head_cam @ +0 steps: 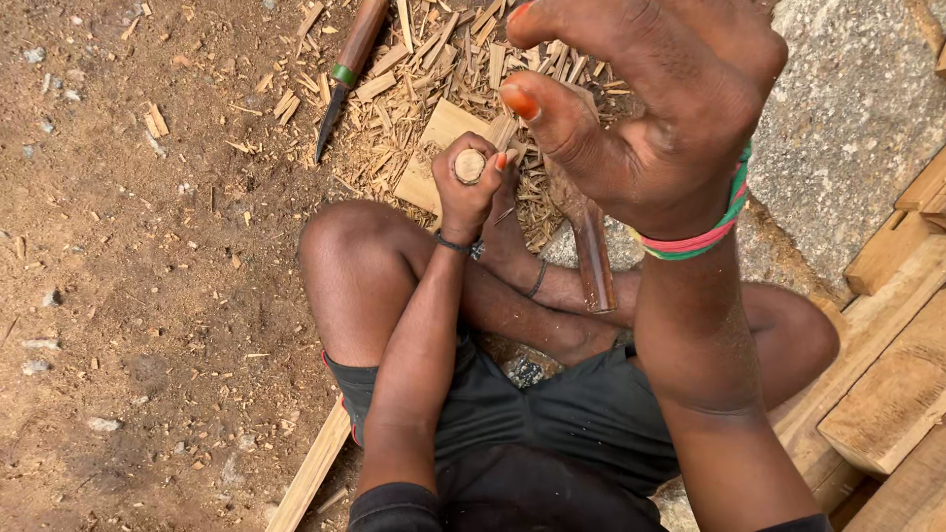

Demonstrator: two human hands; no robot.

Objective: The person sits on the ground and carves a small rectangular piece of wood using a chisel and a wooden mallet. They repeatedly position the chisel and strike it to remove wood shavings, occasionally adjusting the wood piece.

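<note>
Right hand (660, 108) is nearest the camera, raised high, blurred and large in view. Its grip is empty: fingers curled loosely, thumb (542, 110) pointing left, nothing held.

Below and beyond it, left hand (465, 187) closes in a fist around a short wooden peg (470, 166). Only the peg's round cut end shows, facing up at the camera, so its long axis runs roughly upright, down through the fist. The peg lies down-left of the right hand's thumb, well apart in depth. Left hand is the one on it.

A dark wooden stick (594, 258) rests against the crossed legs, just right of the left wrist, long axis near vertical in view.

Under the fist is a flat wooden block (441, 148), on a heap of wood shavings (414, 79). Farther off, a knife (347, 71) lies on the dirt ground (128, 256), blade tip pointing down-left. Planks (887, 384) are stacked at the right.
</note>
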